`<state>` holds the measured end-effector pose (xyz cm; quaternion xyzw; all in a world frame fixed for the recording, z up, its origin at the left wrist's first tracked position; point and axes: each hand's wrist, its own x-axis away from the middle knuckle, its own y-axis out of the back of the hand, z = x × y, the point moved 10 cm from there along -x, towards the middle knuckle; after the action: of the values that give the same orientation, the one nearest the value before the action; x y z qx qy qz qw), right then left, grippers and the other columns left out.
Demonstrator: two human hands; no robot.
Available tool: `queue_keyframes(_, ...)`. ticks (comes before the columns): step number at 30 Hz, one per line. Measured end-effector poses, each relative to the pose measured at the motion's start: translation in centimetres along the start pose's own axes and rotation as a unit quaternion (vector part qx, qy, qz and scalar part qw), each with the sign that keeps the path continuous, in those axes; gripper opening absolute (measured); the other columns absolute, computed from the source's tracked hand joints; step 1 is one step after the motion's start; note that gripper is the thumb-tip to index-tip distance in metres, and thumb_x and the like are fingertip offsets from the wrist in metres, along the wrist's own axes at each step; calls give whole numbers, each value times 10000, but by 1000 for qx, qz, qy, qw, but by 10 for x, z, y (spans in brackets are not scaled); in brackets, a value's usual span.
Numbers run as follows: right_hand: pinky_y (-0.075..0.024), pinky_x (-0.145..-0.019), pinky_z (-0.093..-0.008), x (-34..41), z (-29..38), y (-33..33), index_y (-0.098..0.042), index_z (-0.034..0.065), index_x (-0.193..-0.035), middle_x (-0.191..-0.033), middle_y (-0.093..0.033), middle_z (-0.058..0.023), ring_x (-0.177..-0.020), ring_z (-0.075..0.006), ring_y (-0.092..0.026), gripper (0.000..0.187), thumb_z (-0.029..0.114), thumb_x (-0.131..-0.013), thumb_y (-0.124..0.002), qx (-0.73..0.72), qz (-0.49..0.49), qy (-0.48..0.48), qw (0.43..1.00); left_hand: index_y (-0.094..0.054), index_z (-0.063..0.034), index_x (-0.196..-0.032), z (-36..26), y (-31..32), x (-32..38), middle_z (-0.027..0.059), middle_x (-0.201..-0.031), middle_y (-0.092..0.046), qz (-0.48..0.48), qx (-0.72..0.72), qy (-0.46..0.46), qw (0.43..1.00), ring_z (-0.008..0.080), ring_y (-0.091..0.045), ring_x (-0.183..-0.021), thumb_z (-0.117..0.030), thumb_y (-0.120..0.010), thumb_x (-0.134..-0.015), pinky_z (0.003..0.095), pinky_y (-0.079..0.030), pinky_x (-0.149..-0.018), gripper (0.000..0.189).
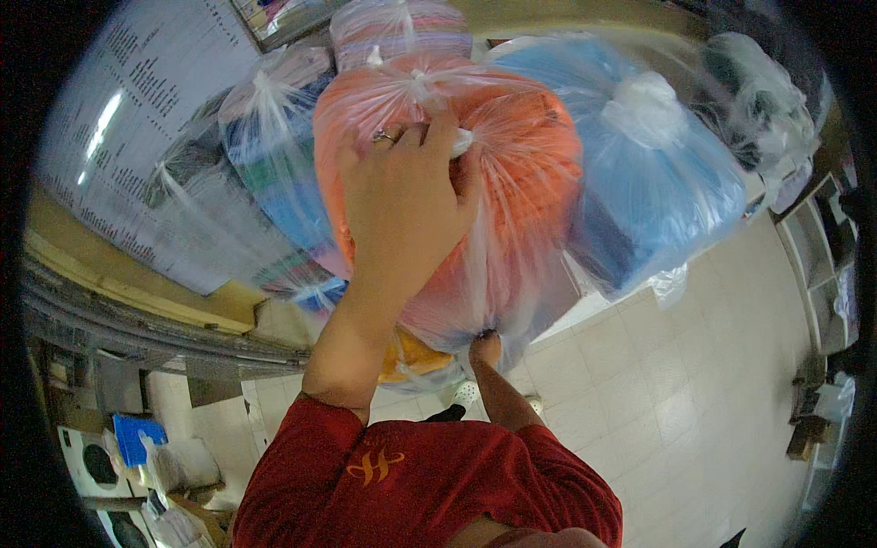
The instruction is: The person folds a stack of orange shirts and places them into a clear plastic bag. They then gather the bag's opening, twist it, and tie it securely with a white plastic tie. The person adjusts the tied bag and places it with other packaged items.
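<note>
My left hand (411, 185) grips the top of a clear plastic bag (527, 137) packed with folded orange and pink cloth. A ring shows on one of its bent fingers. Between the thumb and fingers sticks out a white knotted tip (462, 141) of the bag. Lower down, my right hand (486, 349) holds the near end of the same bag, its fingers mostly hidden by plastic. Right of it stands a tied bag of blue cloth (671, 178). To the left leans a bag of blue and green cloth (288, 171).
Behind sits a bag of striped folded cloth (401, 34). A bag with yellow cloth (414, 356) lies under the orange one. A printed sheet (137, 137) covers the left side. Shelves (815, 253) stand at right, front-loading machines (96, 462) at lower left. The floor (658, 383) is tiled.
</note>
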<state>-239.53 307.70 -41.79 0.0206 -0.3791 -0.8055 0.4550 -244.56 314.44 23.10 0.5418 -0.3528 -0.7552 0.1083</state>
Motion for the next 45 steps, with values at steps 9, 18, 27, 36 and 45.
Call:
queue_keyframes(9,-520,-766,-485,3,4,20,-633,44,-978,-952,-674,-177,-896,-377,-651,314,279,-776,-682,-30,-56,-4,998,-639,-101,-1072,5,2,3,103,-748,-674,-4,51,17,999,298,-648,-704,-321,-621,-874,464,-455,-721,296)
queue_keyframes(18,-529,-787,-465,-28,-19,2,-686,52,-903,-943,-687,-214,-902,-404,-656,245,251,-779,-617,20,-2,-32,999,-633,-64,-1079,8,-2,4,103,-797,-673,-3,50,24,998,291,-645,-753,-306,-646,-843,453,-473,-678,338)
queue_keyframes(27,-554,-754,-446,-32,-54,6,-634,163,-1184,-988,-695,-125,-864,-284,-678,596,528,-731,-764,130,393,17,910,-663,-120,-1072,19,-11,-3,112,-1007,-688,105,142,31,984,312,-640,-955,-361,-636,-850,679,-282,-978,328)
queue_keyframes(36,-527,-597,-318,36,182,297,-641,61,-1134,-935,-695,-64,-722,-186,-669,294,248,-907,-634,76,272,190,940,-701,-77,-1035,72,11,-27,130,-988,-708,70,383,-4,921,307,-668,-953,-394,-684,-829,514,-448,-923,378)
queue_keyframes(45,-419,-953,-442,233,474,438,-645,45,-1105,-1058,-627,-153,-1044,-319,-580,425,383,-849,-624,-73,-191,651,731,-662,-82,-1186,298,-132,-22,113,-1121,-681,71,480,240,841,213,-619,-1070,-266,-540,-961,326,-441,-982,315)
